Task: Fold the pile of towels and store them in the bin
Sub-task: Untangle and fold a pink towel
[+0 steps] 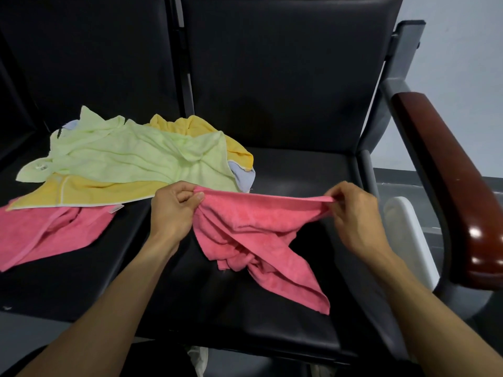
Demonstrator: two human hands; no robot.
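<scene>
I have the pink towel point(255, 229) stretched by its top hem between both hands over the right black seat point(299, 170): my left hand point(174, 210) pinches one corner between thumb and curled fingers, my right hand point(353, 213) pinches the other, and the rest hangs crumpled and twisted down onto the cushion. It looks like light, soft terry, limp with no stiffness of its own, so I judge it will sag and bunch wherever it is unsupported; the hemmed corners are the sensible places to hold, since the edge gives the fingers something firmer. The remaining pile sits on the left seat, well apart from my hands: a pale green towel point(130, 156) on top, a yellow towel point(89, 191) beneath it, a bit of light blue towel point(243, 178) peeking out at the right, and another pink towel point(49, 235) lying nearest me. A white object point(405, 235) beside the wooden armrest point(446, 180) may be the bin, but I cannot tell, nor see anything inside it.
</scene>
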